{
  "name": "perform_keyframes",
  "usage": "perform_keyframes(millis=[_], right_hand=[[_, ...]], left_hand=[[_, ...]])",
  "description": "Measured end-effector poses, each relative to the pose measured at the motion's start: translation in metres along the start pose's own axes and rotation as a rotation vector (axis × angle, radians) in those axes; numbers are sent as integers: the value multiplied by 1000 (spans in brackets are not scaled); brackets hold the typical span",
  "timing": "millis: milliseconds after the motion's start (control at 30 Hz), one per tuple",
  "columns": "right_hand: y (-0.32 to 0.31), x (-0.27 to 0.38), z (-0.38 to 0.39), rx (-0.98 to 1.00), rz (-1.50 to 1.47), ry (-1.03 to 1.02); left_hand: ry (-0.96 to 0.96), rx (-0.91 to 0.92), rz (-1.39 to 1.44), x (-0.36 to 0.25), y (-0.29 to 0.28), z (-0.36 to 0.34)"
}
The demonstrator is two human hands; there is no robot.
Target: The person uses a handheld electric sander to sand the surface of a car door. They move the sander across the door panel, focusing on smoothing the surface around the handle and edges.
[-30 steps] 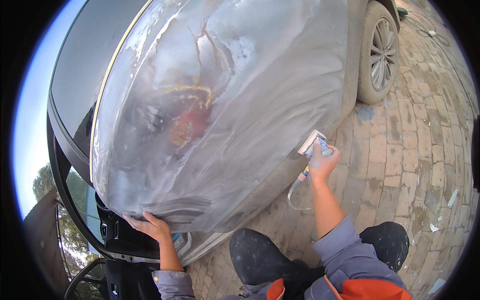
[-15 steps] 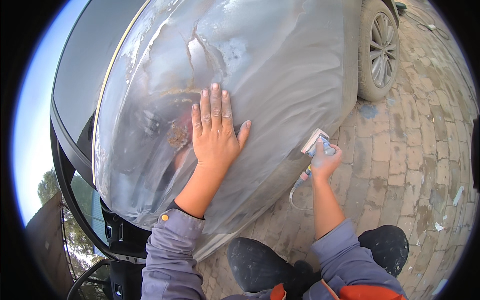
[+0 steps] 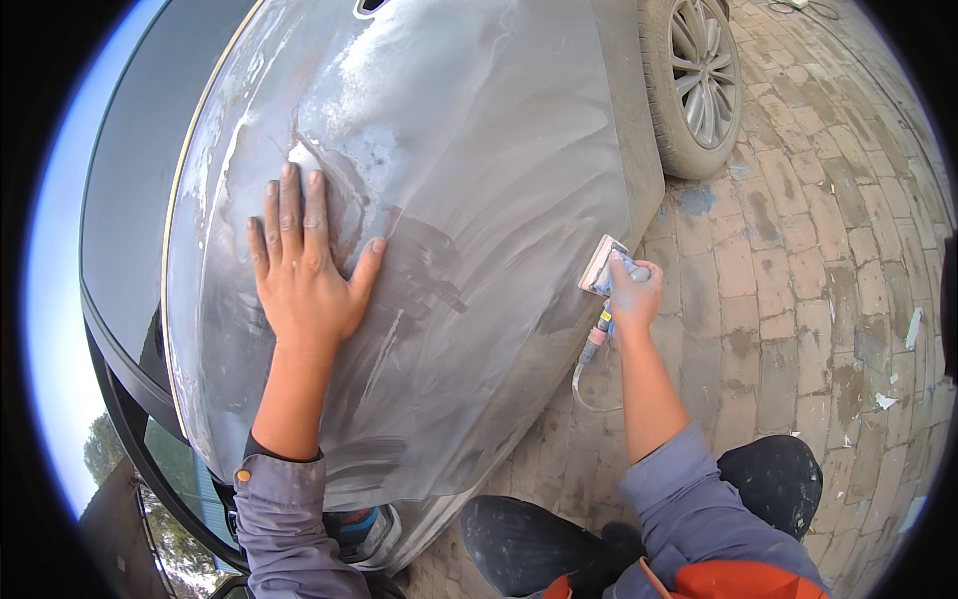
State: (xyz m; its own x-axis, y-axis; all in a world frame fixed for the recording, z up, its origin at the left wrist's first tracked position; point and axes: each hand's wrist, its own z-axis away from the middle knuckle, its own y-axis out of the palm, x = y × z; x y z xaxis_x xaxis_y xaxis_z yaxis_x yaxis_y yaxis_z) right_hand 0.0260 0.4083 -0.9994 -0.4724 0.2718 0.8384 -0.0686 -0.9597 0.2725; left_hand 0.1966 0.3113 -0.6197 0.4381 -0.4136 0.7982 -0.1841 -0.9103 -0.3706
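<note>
My left hand [image 3: 307, 285] lies flat on a grey, sanded car door panel [image 3: 499, 200], fingers stretched out and thumb apart. Its fingertips are beside a cracked, whitish repair patch [image 3: 339, 185]. In my right hand [image 3: 637, 295] is a small air sander [image 3: 604, 268] with a pale rectangular pad. The pad is close to the panel's lower edge; whether it touches is hard to tell. A hose [image 3: 579, 389] with a coloured coupling hangs below the sander.
A wheel [image 3: 699, 75] stands at the upper right on brick paving [image 3: 778, 299] with scattered scraps. Dark window glass [image 3: 150, 170] borders the panel on the left. My knees [image 3: 534, 544] are near the lower edge. A black-and-blue object [image 3: 364, 529] sits by the sill.
My left hand has shifted left across the panel, its fingertips now by the cracked patch. My right hand still holds the sander near the lower edge. The whole view has shifted somewhat.
</note>
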Motion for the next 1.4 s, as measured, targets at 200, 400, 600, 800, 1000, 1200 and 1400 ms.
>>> perform_keyframes(millis=[200, 400, 600, 800, 1000, 1200, 1400], right_hand=[[-3, -10, -42, -56, 60, -31], [-14, -87, 17, -57, 86, 86], [-22, -78, -19, 42, -2, 77], [-10, -8, -81, -11, 109, -67], [-1, 1, -77, -109, 165, -157], [-20, -56, -54, 49, -157, 219], [-23, -116, -2, 86, -115, 124]], left_hand=[[-176, -76, 44, 127, -4, -58], [-64, -186, -42, 133, 14, -58], [-111, -150, 28, 132, 15, -59], [-152, -130, 76, 133, 14, -59], [-120, -125, 93, 132, 11, -62], [-127, -120, 100, 130, 10, -62], [-123, -116, 103, 131, 11, -62]])
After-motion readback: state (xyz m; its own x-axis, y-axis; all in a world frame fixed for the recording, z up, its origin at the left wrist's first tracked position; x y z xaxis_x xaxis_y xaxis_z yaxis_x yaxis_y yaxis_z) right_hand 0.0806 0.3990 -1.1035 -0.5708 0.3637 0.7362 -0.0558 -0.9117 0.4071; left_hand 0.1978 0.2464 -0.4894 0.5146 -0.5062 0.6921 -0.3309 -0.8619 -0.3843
